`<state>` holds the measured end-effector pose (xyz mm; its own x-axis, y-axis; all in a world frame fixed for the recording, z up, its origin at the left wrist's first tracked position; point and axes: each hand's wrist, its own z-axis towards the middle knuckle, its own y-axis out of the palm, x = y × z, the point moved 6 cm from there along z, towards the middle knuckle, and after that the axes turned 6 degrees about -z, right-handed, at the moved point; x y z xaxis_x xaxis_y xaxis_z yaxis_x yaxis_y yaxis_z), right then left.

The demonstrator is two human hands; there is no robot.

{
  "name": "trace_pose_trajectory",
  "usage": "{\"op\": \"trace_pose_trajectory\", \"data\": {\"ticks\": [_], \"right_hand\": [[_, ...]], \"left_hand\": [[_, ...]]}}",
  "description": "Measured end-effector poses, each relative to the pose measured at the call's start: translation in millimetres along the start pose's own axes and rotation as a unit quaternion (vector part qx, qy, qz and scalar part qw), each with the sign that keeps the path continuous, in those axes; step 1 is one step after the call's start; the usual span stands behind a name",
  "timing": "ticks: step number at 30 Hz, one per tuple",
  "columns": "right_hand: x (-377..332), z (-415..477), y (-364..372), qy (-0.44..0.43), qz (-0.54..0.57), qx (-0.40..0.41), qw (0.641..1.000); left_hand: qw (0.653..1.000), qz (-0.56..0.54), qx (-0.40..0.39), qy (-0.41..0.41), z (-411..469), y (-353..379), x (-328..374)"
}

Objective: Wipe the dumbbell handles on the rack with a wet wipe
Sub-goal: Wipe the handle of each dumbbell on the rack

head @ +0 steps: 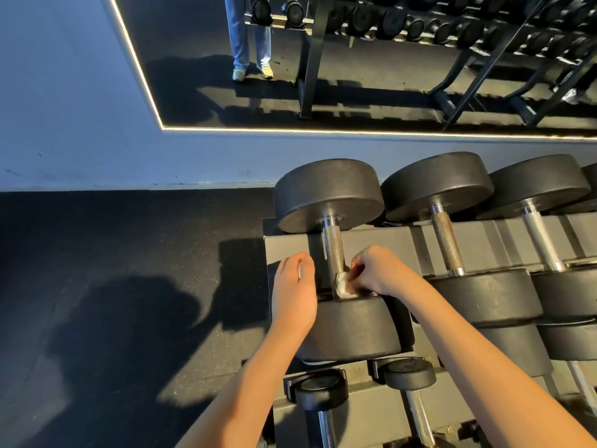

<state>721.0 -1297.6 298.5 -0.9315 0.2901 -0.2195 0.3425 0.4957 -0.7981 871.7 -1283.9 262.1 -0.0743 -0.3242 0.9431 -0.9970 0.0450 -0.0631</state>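
Pinching the wet wipe point(344, 285) against the near end of the leftmost dumbbell handle point(333, 250), at the rack's point(286, 248) left edge: right hand point(379, 270). Left hand point(295, 294) was open, fingers relaxed, just beside.

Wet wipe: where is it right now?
In the head view, the wet wipe is pinched by the right hand against the near end of the leftmost dumbbell handle.

Definitely a gym, free-weights corner. There's a tiered rack point(504, 240) loaded with black round-head dumbbells point(329, 192), sitting on speckled rubber flooring point(113, 253). The big LED-edged wall mirror point(193, 43) reflects another long row of weights.
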Motion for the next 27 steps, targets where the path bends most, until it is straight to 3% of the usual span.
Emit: {"op": "trace_pose_trajectory", "data": {"ticks": [6, 11, 13, 18, 20, 27], "right_hand": [[-1.2, 7.2, -20.0, 0.009, 0.2, 0.171, 0.965], [-1.4, 5.0, -6.9, -0.019, 0.115, 0.056, 0.992], [-1.0, 6.0, -3.6, -0.021, 0.109, 0.047, 0.993], [-11.2, 22.4, -32.8, -0.01, 0.251, 0.245, 0.937], [-14.7, 23.7, -37.7, -0.005, 0.272, 0.271, 0.923], [-1.1, 14.6, -14.6, 0.0, 0.186, 0.137, 0.973]], "left_hand": [[0.999, -0.007, -0.027, -0.021, 6.3, 3.6, -3.4], [0.998, -0.043, -0.019, -0.045, 9.7, 2.1, -3.5], [0.998, -0.051, -0.011, -0.039, 8.5, 1.2, -1.2], [0.996, -0.081, -0.013, -0.042, 8.5, 1.9, -6.8], [0.996, -0.079, -0.009, -0.045, 8.7, 1.6, -7.8], [0.996, -0.089, -0.005, -0.026, 6.5, 0.2, -3.7]]}}
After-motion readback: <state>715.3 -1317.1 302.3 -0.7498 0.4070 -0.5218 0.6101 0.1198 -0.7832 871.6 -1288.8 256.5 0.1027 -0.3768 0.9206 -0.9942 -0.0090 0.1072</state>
